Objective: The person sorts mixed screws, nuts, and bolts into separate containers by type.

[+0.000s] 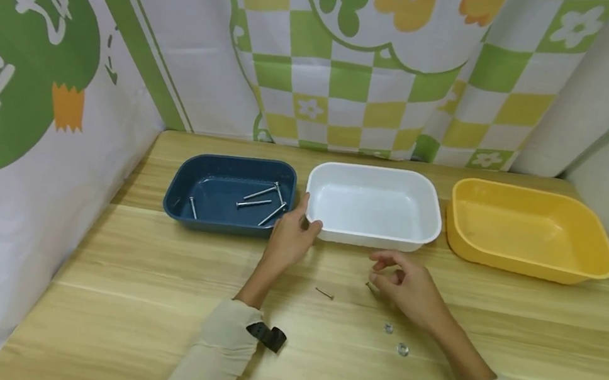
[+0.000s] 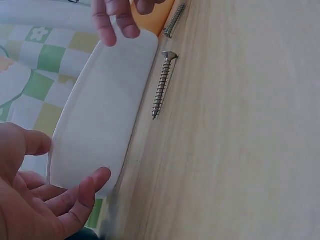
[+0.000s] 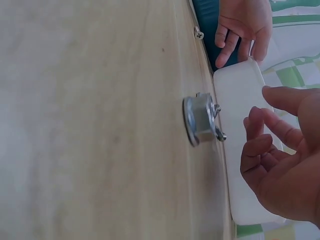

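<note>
My left hand (image 1: 289,239) is at the left end of a white plastic tray (image 1: 367,241), its fingers straight and touching the rim and front corner. Loosely bent, the fingers of my right hand (image 1: 406,288) hover in front of that tray and hold nothing. Just under those fingertips a screw (image 1: 369,286) lies on the table. A second screw (image 1: 324,294) rests between the two hands; its thread shows in the left wrist view. Closer to the person are two small shiny metal pieces, one like a nut (image 1: 388,328), the other ring-shaped (image 1: 403,349).
Left of the white tray stands a dark blue tray (image 1: 220,226) with several long bolts (image 1: 254,203) inside. A yellow tray (image 1: 529,268) stands at the right. All sit on a wooden table (image 1: 123,320) before a patterned cloth (image 1: 346,81).
</note>
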`<state>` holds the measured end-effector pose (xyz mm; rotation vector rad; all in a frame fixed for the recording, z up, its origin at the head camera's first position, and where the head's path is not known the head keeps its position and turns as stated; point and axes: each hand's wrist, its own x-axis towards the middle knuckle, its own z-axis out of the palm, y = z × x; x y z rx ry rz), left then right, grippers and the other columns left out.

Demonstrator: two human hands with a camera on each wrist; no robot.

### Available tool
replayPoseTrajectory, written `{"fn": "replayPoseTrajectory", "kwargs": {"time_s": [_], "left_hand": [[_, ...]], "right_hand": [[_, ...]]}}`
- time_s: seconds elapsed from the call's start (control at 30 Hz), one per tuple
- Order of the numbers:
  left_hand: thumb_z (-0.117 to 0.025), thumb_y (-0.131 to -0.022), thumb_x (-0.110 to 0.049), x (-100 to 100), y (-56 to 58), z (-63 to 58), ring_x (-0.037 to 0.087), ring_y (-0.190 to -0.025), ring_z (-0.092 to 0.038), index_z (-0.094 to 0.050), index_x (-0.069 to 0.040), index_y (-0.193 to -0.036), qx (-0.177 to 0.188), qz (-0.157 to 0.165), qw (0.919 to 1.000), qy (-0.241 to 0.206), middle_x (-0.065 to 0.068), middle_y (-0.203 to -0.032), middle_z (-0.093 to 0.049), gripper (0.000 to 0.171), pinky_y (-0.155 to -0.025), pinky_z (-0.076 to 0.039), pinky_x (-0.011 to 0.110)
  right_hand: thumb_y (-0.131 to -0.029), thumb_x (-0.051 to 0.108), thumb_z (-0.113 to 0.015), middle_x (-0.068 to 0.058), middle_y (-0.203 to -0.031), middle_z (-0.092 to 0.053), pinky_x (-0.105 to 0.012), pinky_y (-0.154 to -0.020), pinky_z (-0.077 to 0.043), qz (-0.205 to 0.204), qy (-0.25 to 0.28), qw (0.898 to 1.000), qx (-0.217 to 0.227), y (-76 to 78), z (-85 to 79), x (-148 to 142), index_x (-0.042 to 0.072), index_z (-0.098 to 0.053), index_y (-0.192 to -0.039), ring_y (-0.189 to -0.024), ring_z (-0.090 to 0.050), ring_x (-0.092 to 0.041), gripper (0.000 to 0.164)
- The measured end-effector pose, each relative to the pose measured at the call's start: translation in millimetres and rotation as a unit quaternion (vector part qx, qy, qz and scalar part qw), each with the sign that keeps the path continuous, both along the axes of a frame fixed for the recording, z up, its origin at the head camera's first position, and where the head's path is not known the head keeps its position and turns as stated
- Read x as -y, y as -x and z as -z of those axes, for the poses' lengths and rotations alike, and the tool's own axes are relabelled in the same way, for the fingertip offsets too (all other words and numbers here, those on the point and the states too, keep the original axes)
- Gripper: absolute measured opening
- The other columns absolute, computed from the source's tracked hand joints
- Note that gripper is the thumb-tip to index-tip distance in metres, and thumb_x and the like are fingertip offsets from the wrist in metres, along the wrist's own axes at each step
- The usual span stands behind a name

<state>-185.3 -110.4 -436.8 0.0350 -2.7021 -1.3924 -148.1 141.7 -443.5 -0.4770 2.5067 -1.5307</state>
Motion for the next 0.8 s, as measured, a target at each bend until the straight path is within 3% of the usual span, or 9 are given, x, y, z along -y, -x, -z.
{"fn": "replayPoseTrajectory", "kwargs": {"time_s": [0.13, 0.2, 0.27, 0.43, 0.57, 0.7, 0.8], "left_hand": [[-0.064, -0.095, -0.023, -1, 0.8, 0.1, 0.026, -0.094, -0.065, -0.036, -0.005, -0.155, -0.002, 0.001, 1.0000, -0.006, 0.013, -0.101, -0.073, 0.068, -0.089, -0.049, 0.046], [-0.064, -0.095, -0.022, -1, 0.9, -0.2, 0.023, -0.081, -0.065, -0.035, -0.004, -0.154, -0.003, 0.002, 1.0000, -0.009, 0.006, -0.077, -0.071, 0.068, -0.082, -0.050, 0.045], [-0.064, -0.095, -0.021, -1, 0.7, -0.7, 0.022, -0.071, -0.064, -0.035, -0.004, -0.155, 0.001, 0.003, 0.9999, -0.014, 0.002, -0.065, -0.067, 0.068, -0.077, -0.050, 0.044], [-0.065, -0.095, -0.021, -1, -0.3, -3.3, 0.023, -0.081, -0.066, -0.034, -0.004, -0.155, 0.010, 0.001, 0.9999, -0.013, 0.004, -0.076, -0.070, 0.069, -0.084, -0.050, 0.045], [-0.066, -0.095, -0.021, -1, 0.1, -6.0, 0.026, -0.094, -0.066, -0.034, -0.004, -0.155, 0.014, 0.001, 0.9998, -0.016, 0.010, -0.096, -0.072, 0.069, -0.092, -0.048, 0.046], [-0.066, -0.095, -0.022, -2, 0.7, -5.8, 0.026, -0.107, -0.063, -0.034, -0.005, -0.155, 0.021, -0.003, 0.9996, -0.020, 0.014, -0.126, -0.066, 0.070, -0.099, -0.045, 0.045], [-0.065, -0.095, -0.021, -2, 0.2, -4.8, 0.026, -0.104, -0.066, -0.033, -0.005, -0.155, 0.028, -0.005, 0.9992, -0.026, 0.015, -0.131, -0.064, 0.070, -0.099, -0.044, 0.045]], "right_hand": [[-0.092, 0.006, -0.072, -0.014, -0.108, -0.065, -0.027, -0.047, -0.046, -0.011, -0.016, 1.000, 0.010, -1.0, 0.8, -7, 0.002, -0.063, -0.125, -0.059, -0.055, -0.014, 0.034], [-0.091, 0.006, -0.073, -0.014, -0.109, -0.065, -0.027, -0.050, -0.047, -0.017, -0.026, 0.999, 0.016, -0.2, -0.1, -11, 0.002, -0.063, -0.126, -0.063, -0.055, -0.015, 0.037], [-0.090, 0.006, -0.074, -0.015, -0.110, -0.065, -0.027, -0.050, -0.047, -0.024, -0.034, 0.999, 0.028, 1.3, -2.3, -15, 0.002, -0.062, -0.127, -0.064, -0.055, -0.016, 0.040], [-0.089, 0.009, -0.075, -0.018, -0.112, -0.063, -0.029, -0.050, -0.048, -0.027, -0.037, 0.996, 0.072, 4.4, -7.4, -27, 0.000, -0.057, -0.133, -0.063, -0.054, -0.018, 0.048], [-0.091, 0.013, -0.074, -0.018, -0.114, -0.062, -0.030, -0.053, -0.050, -0.011, -0.032, 0.992, 0.119, 6.7, -7.7, -36, 0.002, -0.053, -0.137, -0.069, -0.059, -0.021, 0.052], [-0.094, 0.014, -0.070, -0.017, -0.106, -0.063, -0.025, -0.048, -0.043, 0.003, -0.014, 0.986, 0.168, 8.8, -5.5, -43, 0.001, -0.045, -0.142, -0.066, -0.059, -0.018, 0.056], [-0.095, 0.014, -0.069, -0.014, -0.097, -0.065, -0.022, -0.043, -0.038, 0.006, -0.010, 0.983, 0.184, 9.4, -3.0, -46, -0.001, -0.041, -0.143, -0.057, -0.054, -0.014, 0.057]]}}
